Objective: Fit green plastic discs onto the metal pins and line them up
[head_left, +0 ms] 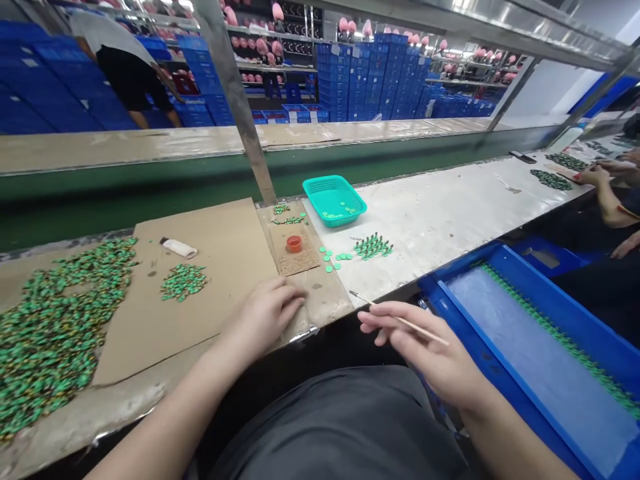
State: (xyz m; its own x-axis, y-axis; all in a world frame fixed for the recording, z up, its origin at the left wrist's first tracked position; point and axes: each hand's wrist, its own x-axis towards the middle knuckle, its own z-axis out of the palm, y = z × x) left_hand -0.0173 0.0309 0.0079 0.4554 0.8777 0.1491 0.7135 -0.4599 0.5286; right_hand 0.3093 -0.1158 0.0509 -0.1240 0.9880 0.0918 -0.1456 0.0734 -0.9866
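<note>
My right hand (417,337) pinches a thin paintbrush (410,325) with a light wooden handle and a dark tip, held over the bench's front edge. Palm down, my left hand (267,310) rests at the bench edge with its fingers loosely apart and nothing visible in them. Just beyond it lie a small brown textured pad (299,262) and an orange-red cup (294,244). Several flat green discs (327,259) are scattered to the right of the pad. Beside them, a cluster of green bases with upright dark-tipped pieces (374,245) stands on the white surface.
A teal basket (306,190) holds some green discs. Left are a cardboard sheet (150,333), a small pile of green pieces (183,282), a white tube (180,248) and a large heap (60,327). A blue crate (500,347) stands right; another person's hands (597,177) work beyond.
</note>
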